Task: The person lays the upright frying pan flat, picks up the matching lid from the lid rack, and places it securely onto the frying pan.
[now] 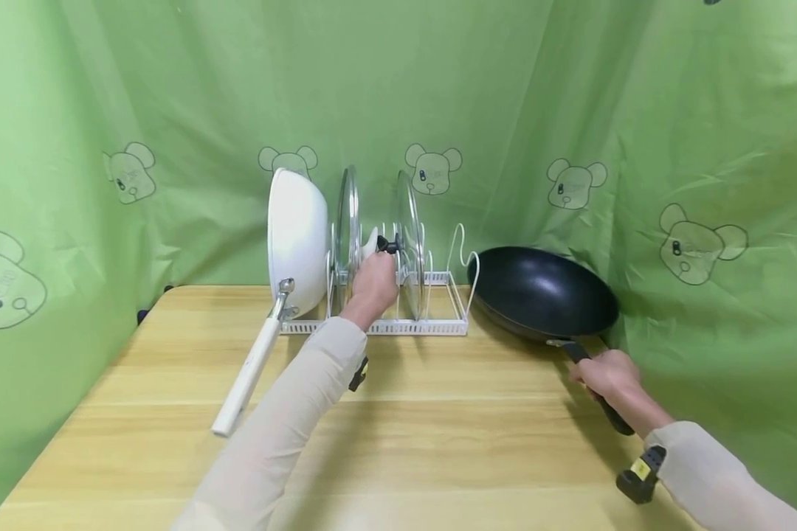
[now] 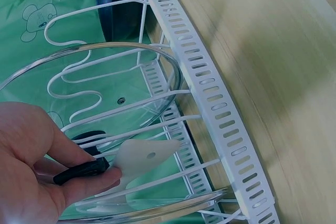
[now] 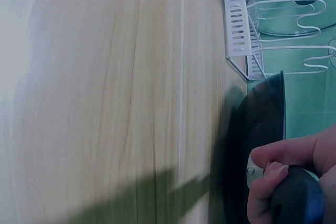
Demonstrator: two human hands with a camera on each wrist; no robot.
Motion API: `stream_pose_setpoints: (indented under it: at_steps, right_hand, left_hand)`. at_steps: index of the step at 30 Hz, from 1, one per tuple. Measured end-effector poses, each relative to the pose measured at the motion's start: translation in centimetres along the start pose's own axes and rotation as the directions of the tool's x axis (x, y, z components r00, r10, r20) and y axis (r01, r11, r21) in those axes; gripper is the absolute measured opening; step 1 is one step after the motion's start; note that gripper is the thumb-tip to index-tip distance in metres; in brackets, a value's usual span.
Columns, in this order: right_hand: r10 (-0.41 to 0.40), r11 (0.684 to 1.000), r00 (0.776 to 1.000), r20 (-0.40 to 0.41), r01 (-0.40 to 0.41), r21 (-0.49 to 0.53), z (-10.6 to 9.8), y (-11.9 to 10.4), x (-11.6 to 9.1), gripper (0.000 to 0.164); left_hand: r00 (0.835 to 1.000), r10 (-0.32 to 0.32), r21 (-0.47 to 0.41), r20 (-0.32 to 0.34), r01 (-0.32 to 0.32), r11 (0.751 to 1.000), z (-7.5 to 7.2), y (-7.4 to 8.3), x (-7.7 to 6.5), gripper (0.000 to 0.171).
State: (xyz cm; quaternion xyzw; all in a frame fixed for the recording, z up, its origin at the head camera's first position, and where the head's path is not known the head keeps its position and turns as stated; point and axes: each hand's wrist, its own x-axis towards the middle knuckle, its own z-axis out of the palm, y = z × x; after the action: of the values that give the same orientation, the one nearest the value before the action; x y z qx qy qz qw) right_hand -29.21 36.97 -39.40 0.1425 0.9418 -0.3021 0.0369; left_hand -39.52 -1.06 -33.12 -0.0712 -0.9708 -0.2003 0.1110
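My left hand [image 1: 375, 279] reaches into the white wire rack [image 1: 412, 327] and pinches the black knob [image 2: 81, 171] of the right-hand glass lid [image 1: 409, 243]. That lid stands on edge between the rack's wires. Left of it stands another glass lid [image 1: 349, 228], whose white handle [image 2: 144, 156] lies right at my left fingertips. My right hand [image 1: 612, 376] grips the black handle [image 1: 616, 420] of a black wok [image 1: 538, 291]. The wok sits right of the rack, its open side facing up and toward me.
A white wok [image 1: 299, 236] stands on its side in the rack's left end, and its long white handle [image 1: 246, 376] juts toward me over the wooden table [image 1: 452, 442]. Green curtain [image 1: 372, 81] closes off the back and both sides.
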Motion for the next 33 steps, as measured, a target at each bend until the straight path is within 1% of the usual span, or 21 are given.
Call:
stream_pose_setpoints:
  at_steps: [4, 9, 11, 16, 21, 23, 26, 30, 33]
  right_hand:
    - [0.016, 0.999, 1.000, 0.001, -0.016, 0.037, 0.17, -0.20, 0.05, 0.025]
    - [0.048, 0.988, 0.998, 0.031, -0.052, 0.147, 0.37, -0.45, 0.05, 0.021]
    - [0.056, 0.980, 0.997, 0.044, -0.063, 0.190, 0.45, -0.50, -0.03, 0.019]
    - [0.058, 0.970, 0.998, 0.039, -0.065, 0.233, 0.59, -0.63, -0.25, 0.020]
    - [0.060, 0.964, 0.997, 0.054, -0.072, 0.256, 0.58, -0.64, -0.34, 0.021]
    - [0.059, 0.964, 0.996, 0.066, -0.074, 0.255, 0.49, -0.59, -0.40, 0.021]
    - [0.034, 0.972, 0.995, 0.089, -0.053, 0.230, 0.37, -0.56, -0.40, 0.022]
    - [-0.039, 0.988, 0.993, 0.111, 0.022, 0.152, 0.37, -0.59, -0.30, 0.033]
    - [-0.084, 0.992, 0.989, 0.120, 0.071, 0.108, 0.50, -0.59, -0.34, 0.044]
  left_hand:
    - [1.000, 0.008, 0.004, -0.006, -0.008, 1.000, 0.06, -0.02, 0.09, 0.018]
    - [1.000, 0.011, 0.012, -0.013, -0.011, 1.000, -0.04, 0.05, 0.08, 0.017]
    - [1.000, 0.010, 0.001, -0.005, -0.010, 1.000, -0.02, 0.07, 0.04, 0.017]
    - [1.000, 0.000, -0.021, 0.009, 0.001, 1.000, 0.08, 0.10, -0.06, 0.017]
    - [1.000, 0.017, 0.006, -0.012, -0.017, 1.000, 0.21, 0.14, 0.05, 0.017]
    - [0.999, 0.029, 0.017, -0.018, -0.028, 0.999, 0.24, 0.18, 0.12, 0.018]
    - [1.000, 0.023, 0.029, -0.019, -0.023, 0.999, 0.23, 0.20, 0.13, 0.021]
    - [1.000, 0.006, 0.042, -0.019, -0.005, 0.999, 0.25, 0.10, 0.08, 0.026]
    - [1.000, 0.010, 0.057, -0.022, -0.009, 0.998, 0.33, 0.04, 0.09, 0.027]
